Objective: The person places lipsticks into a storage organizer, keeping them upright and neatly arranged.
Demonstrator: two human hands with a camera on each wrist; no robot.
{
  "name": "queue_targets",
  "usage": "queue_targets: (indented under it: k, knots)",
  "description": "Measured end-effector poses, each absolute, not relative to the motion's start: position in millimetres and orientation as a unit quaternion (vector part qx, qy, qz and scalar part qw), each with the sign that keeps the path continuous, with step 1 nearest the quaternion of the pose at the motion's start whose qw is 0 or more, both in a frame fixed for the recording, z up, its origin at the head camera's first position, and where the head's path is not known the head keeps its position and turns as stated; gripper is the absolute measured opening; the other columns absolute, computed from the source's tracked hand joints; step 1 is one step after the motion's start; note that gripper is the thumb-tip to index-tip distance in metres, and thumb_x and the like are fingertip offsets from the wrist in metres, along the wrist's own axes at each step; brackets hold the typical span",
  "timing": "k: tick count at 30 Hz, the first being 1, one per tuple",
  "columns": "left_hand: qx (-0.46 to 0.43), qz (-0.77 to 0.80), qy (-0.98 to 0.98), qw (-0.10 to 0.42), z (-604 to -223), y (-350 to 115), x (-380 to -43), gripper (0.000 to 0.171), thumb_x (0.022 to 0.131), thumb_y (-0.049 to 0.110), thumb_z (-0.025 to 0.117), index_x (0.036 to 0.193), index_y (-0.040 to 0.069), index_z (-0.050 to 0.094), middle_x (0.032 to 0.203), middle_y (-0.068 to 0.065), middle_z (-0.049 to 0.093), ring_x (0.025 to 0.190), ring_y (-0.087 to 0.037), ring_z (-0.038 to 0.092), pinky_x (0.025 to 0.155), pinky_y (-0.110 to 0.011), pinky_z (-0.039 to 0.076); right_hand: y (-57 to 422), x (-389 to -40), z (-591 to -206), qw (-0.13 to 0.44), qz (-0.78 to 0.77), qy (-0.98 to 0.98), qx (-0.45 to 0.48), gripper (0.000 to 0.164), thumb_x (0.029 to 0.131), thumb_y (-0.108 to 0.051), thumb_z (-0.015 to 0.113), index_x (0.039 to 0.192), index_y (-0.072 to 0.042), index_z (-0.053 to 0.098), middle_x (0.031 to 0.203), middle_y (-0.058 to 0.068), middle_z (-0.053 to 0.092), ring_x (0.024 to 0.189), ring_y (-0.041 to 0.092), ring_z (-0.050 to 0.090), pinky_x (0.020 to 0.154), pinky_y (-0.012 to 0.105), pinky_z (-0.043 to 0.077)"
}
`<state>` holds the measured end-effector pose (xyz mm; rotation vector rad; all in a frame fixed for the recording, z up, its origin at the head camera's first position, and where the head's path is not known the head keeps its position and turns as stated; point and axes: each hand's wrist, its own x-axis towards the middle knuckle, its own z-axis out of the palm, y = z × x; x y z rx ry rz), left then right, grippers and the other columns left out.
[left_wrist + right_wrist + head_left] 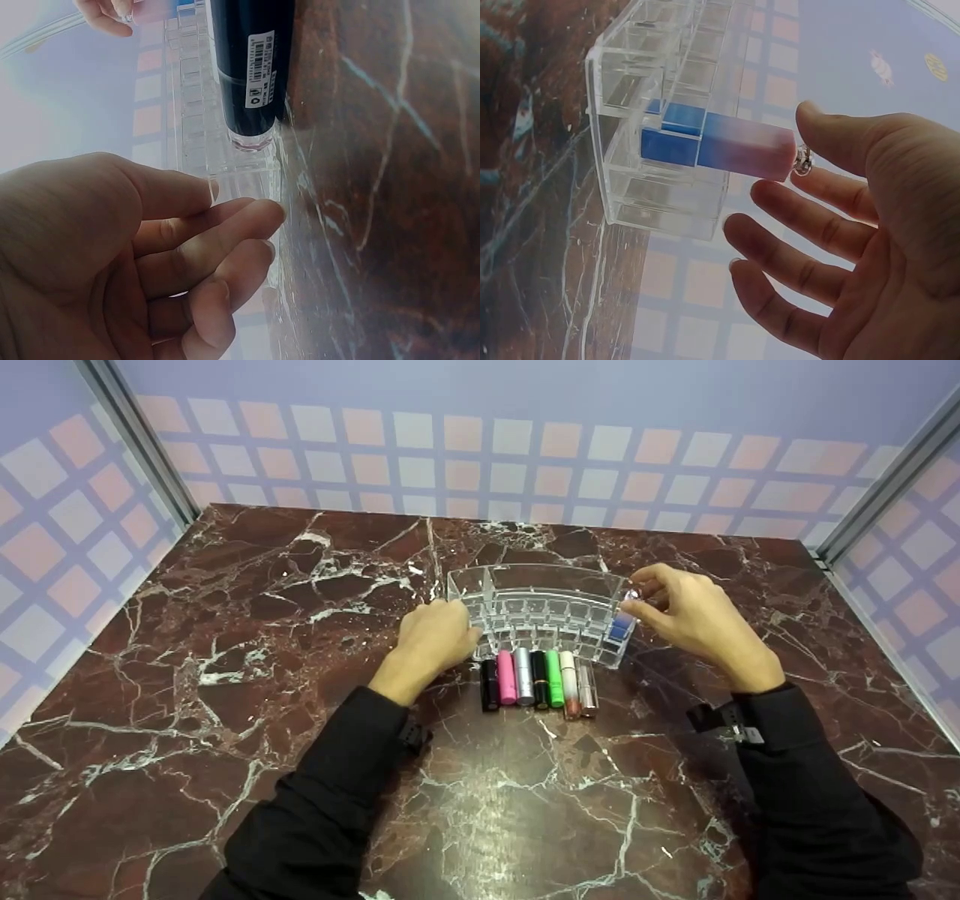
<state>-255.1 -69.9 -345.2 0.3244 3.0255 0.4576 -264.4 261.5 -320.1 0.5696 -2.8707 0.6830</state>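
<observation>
Our left hand (436, 633) grips the clear organizer (531, 619) by its left end; our right hand (701, 611) pinches the blue-pink tube (742, 144) in its right.

A person's two arms reach forward from the lower edge of the head view, in black sleeves (322, 795), hands set apart. The left hand (439, 631) is back-up with bent fingers (202, 259); its wrist view shows the thumb (176, 191) extended close to the index finger in a grip. The right hand (694, 604) angles inward, wrist bent, thumb and index fingertips in a light pinch, the other fingers loosely curved and spread.
</observation>
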Motion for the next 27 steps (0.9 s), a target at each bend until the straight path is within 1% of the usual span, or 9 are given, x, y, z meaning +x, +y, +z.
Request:
queue_targets:
  k: [3,6,9,11,14,17,20,24,27]
  knots:
    - [0.103,0.152,0.982,0.036,-345.3,-70.0,-255.2,0.05,0.104,0.033,0.059,0.061,0.017,0.039,0.055,0.007,0.031,0.046,-0.009,0.031,0.043,-0.024,0.029,260.4,-262.9,-319.2,0.084,0.227,-0.954,0.176,0.056,0.096,-0.045,0.07,0.131,-0.002,0.059,0.108,0.017,0.07,0.093,0.031,0.069,0.083,0.052,0.053]
    - [0.103,0.154,0.982,0.036,-345.5,-70.2,-255.2,0.05,0.104,0.033,0.059,0.061,0.017,0.039,0.056,0.007,0.031,0.047,-0.01,0.031,0.043,-0.024,0.029,259.2,-261.7,-319.5,0.104,0.217,-0.959,0.149,0.062,0.092,-0.053,0.071,0.126,-0.002,0.059,0.104,0.016,0.069,0.088,0.031,0.067,0.081,0.052,0.052]
    - [0.106,0.147,0.983,0.027,-345.3,-70.4,-254.7,0.05,0.103,0.033,0.059,0.061,0.017,0.038,0.056,0.006,0.032,0.048,-0.011,0.035,0.045,-0.026,0.032,258.3,-260.2,-320.1,0.106,0.199,-0.967,0.115,0.071,0.087,-0.064,0.069,0.119,-0.002,0.058,0.099,0.017,0.067,0.084,0.032,0.064,0.078,0.052,0.051]
    - [0.107,0.144,0.983,0.024,-345.0,-70.4,-254.4,0.051,0.104,0.033,0.059,0.06,0.016,0.038,0.056,0.005,0.032,0.049,-0.013,0.037,0.046,-0.027,0.034,258.8,-259.4,-320.7,0.092,0.189,-0.973,0.098,0.076,0.084,-0.07,0.067,0.116,-0.002,0.058,0.099,0.018,0.067,0.082,0.033,0.064,0.076,0.052,0.051]
    - [0.106,0.142,0.984,0.021,-344.9,-70.0,-254.2,0.051,0.104,0.033,0.059,0.06,0.016,0.038,0.056,0.004,0.033,0.05,-0.013,0.039,0.046,-0.027,0.035,260.0,-258.9,-321.4,0.063,0.182,-0.978,0.085,0.08,0.082,-0.075,0.065,0.115,-0.002,0.058,0.1,0.019,0.066,0.081,0.033,0.064,0.075,0.052,0.051]
    - [0.106,0.145,0.984,0.023,-345.1,-70.1,-254.4,0.05,0.104,0.033,0.059,0.061,0.016,0.038,0.056,0.005,0.033,0.05,-0.013,0.038,0.046,-0.027,0.034,261.2,-259.3,-322.1,0.042,0.176,-0.98,0.082,0.082,0.082,-0.077,0.064,0.115,-0.002,0.059,0.098,0.018,0.066,0.078,0.031,0.063,0.072,0.05,0.05]
    - [0.105,0.149,0.983,0.026,-345.2,-70.4,-254.6,0.05,0.104,0.033,0.059,0.061,0.016,0.039,0.056,0.005,0.032,0.049,-0.012,0.037,0.045,-0.026,0.033,261.5,-259.5,-322.9,0.03,0.164,-0.982,0.084,0.083,0.081,-0.08,0.062,0.114,-0.003,0.061,0.093,0.014,0.064,0.072,0.027,0.06,0.066,0.046,0.049]
    - [0.104,0.153,0.982,0.028,-344.8,-70.8,-254.6,0.051,0.103,0.033,0.059,0.06,0.017,0.038,0.055,0.006,0.031,0.047,-0.011,0.034,0.045,-0.025,0.031,262.8,-259.7,-324.6,0.008,0.147,-0.984,0.098,0.079,0.082,-0.079,0.06,0.107,-0.004,0.067,0.084,0.01,0.065,0.066,0.023,0.057,0.058,0.04,0.047]
    - [0.105,0.156,0.982,0.029,-344.8,-71.1,-254.6,0.052,0.103,0.033,0.06,0.059,0.017,0.038,0.054,0.006,0.03,0.047,-0.01,0.032,0.044,-0.025,0.03,265.1,-259.7,-326.5,-0.023,0.138,-0.983,0.116,0.071,0.085,-0.076,0.06,0.094,-0.006,0.072,0.075,0.007,0.065,0.059,0.02,0.054,0.053,0.036,0.044]
